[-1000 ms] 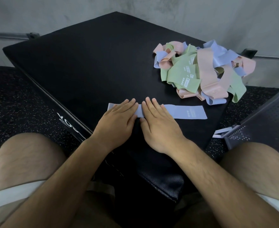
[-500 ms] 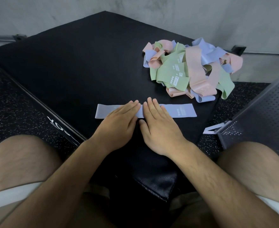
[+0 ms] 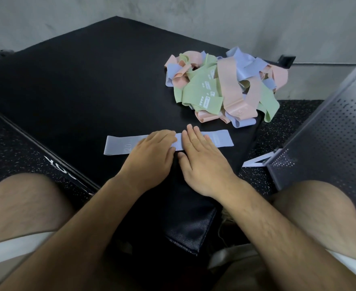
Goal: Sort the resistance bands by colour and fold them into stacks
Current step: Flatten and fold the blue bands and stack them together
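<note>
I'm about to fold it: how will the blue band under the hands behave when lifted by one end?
Probably floppy: the blue band lies flat on the black box, and bands in the pile curl and drape. Likely light, since it looks thin. It should not roll; the left hand and right hand press it flat.

Left hand (image 3: 149,158) and right hand (image 3: 202,162) side by side, palms down, fingers (image 3: 190,133) straight
</note>
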